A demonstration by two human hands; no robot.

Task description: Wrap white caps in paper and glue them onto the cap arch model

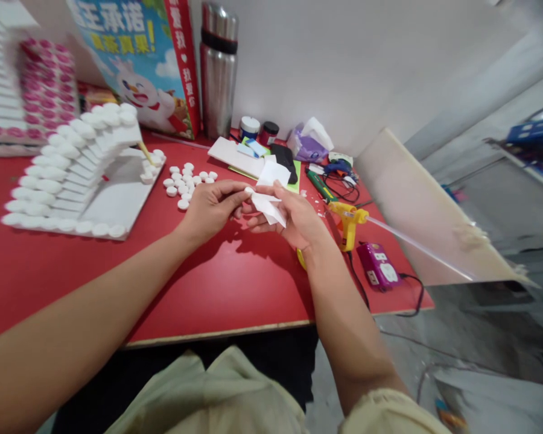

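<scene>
My left hand (215,208) pinches a small white cap (248,191) between thumb and fingertips. My right hand (294,220) grips a folded white foam piece (270,193) that sticks up from its fingers; the cap touches that piece's left edge. Both hands hover over the red table (217,283), near its middle. Loose white caps (186,181) lie just left of my left hand. A white stepped model (79,175) edged with caps stands further left.
A yellow glue gun (348,220) with a clear stick and a purple power strip (379,265) lie right of my right hand. A steel flask (218,72), a printed box (140,54), small jars, tissues and tools line the back. The table's right edge is close.
</scene>
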